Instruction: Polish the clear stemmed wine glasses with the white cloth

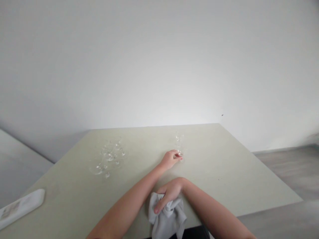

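Note:
My left hand (170, 159) reaches across the pale table (224, 172) and pinches the base of a clear stemmed glass (179, 143), which stands upright near the middle of the tabletop. Closer to me, my right hand (169, 193) is closed on a crumpled white cloth (167, 219) that hangs over the table's near edge. My two forearms cross in front of me.
A cluster of several clear glasses (109, 158) stands on the left part of the table. A flat white object (21, 207) lies at the near left corner. A plain white wall is behind the table, and grey floor (289, 166) shows to the right.

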### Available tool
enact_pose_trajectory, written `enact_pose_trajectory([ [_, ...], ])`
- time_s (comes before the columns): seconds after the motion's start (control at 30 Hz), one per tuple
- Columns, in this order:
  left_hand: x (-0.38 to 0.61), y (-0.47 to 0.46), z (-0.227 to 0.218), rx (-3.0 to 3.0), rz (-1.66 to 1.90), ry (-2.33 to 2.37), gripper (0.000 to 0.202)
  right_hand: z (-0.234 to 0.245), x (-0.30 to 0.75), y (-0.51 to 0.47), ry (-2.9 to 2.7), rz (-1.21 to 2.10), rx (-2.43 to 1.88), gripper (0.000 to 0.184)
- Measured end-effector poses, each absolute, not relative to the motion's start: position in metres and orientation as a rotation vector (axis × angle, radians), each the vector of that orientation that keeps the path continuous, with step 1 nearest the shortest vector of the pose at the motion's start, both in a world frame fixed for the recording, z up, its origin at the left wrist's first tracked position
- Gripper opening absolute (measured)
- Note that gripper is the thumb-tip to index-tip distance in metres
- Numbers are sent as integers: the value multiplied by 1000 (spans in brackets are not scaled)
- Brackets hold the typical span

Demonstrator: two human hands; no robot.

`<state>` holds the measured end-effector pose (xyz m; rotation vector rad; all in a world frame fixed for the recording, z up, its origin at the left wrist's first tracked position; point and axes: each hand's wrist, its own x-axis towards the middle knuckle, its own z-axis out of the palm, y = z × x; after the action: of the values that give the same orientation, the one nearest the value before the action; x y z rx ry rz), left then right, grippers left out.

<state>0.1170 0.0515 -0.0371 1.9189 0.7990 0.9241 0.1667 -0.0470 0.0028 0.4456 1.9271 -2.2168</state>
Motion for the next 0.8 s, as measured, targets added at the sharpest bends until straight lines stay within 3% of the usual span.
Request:
enact_pose_trajectory([
  [0.67,133,78,-36,1931,922,1041,17,-15,168,-37,1745,-2356,622,48],
  [0.8,134,76,-30,1895,945,1027,18,-19,174,-38,1550,-2504,715,39],
])
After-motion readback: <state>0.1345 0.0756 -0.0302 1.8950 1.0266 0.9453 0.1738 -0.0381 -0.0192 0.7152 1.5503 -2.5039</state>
